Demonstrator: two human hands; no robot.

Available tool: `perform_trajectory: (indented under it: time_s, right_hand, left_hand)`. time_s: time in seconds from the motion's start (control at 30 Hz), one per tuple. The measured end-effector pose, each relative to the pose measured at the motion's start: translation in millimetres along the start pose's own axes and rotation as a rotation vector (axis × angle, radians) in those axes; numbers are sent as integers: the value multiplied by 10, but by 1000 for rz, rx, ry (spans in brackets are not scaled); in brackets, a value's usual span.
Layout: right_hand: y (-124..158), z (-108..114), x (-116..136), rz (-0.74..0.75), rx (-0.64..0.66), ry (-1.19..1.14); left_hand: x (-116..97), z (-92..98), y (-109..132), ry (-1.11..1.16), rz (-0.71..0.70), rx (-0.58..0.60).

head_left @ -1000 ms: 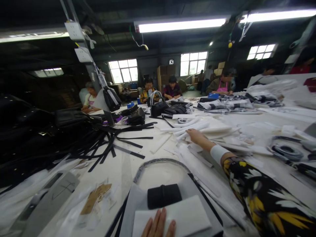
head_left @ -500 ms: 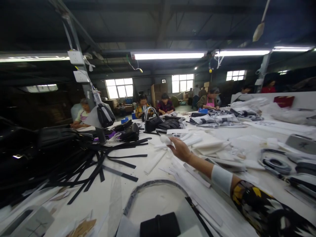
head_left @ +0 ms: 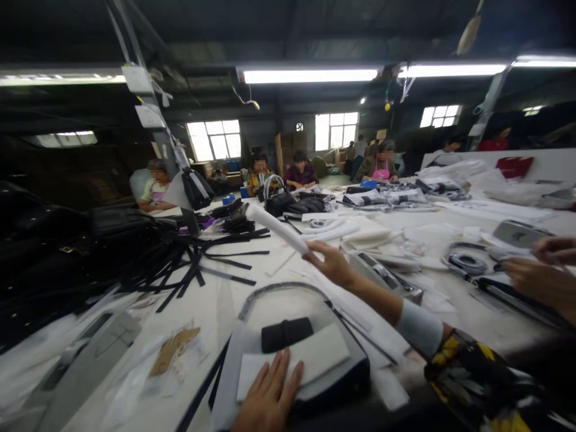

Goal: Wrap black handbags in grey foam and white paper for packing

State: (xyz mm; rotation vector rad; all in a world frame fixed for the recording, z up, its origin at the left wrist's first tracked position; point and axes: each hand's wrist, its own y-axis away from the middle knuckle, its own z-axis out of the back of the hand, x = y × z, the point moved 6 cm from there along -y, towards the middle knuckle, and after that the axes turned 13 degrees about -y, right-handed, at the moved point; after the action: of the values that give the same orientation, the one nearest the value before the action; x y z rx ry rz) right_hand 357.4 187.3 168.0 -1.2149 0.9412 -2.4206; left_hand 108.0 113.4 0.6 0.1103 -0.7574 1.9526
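Observation:
My right hand (head_left: 332,264) is closed round the lower end of a long white tube-like roll (head_left: 276,227), whose material I cannot make out. The roll slants up and left over the table. Below, my left hand (head_left: 272,393) lies flat with fingers stretched on a folded white sheet (head_left: 317,354). That sheet rests on a handbag (head_left: 346,384), which is partly covered by pale wrapping. A small black piece (head_left: 287,333) lies just above the sheet. The bag's wrapped handle (head_left: 283,287) arches away from me.
Black straps (head_left: 193,258) spread across the left of the table (head_left: 234,300). Grey tape dispensers (head_left: 85,366) stand at left and right. A co-worker's hands (head_left: 540,270) handle another bag at right. A post (head_left: 186,210) rises at left; several people sit beyond heaped bags.
My right hand has raised the white roll, so more of its length shows. My left hand has come into view on the white sheet. A co-worker's hands have appeared at right.

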Motion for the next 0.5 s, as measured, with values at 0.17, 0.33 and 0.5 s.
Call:
perform_trajectory:
  time_s: [0.17,0.33,0.5]
  right_hand:
    - [732,383,755,90,259,-9]
    - [1729,329,994,84,460,54]
    - [2265,-67,984,228,199,294]
  left_hand:
    - [199,309,-198,347,10,350]
    - [353,453,-403,491,-19,505]
    - [410,513,-467,491,-47,584]
